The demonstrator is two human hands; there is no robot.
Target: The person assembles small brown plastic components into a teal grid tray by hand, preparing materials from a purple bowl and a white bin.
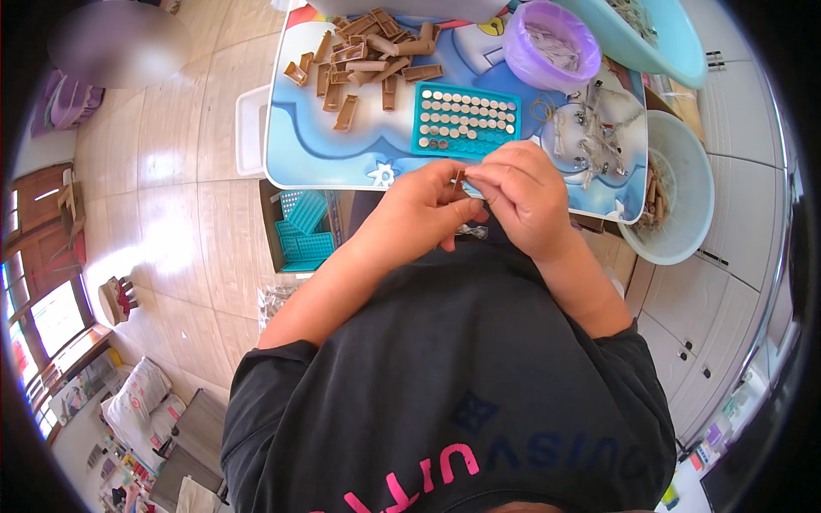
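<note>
Close together at the table's near edge, both my hands are bent toward each other with their fingertips meeting. My left hand has its thumb and fingers curled around a small brownish piece, mostly hidden by the fingers. Pinched over the same spot is my right hand, its thumb and forefinger pressed together; what lies between them is too small to tell. Just beyond the fingers lies a teal tray holding rows of round silver button cells. To its left is a loose pile of brown plastic casings.
Bundles of thin wires with small parts lie on the table's right. Behind them stand a purple-lined tub and a light blue basin. A pale round tub is beside the table. A box with teal trays sits lower left.
</note>
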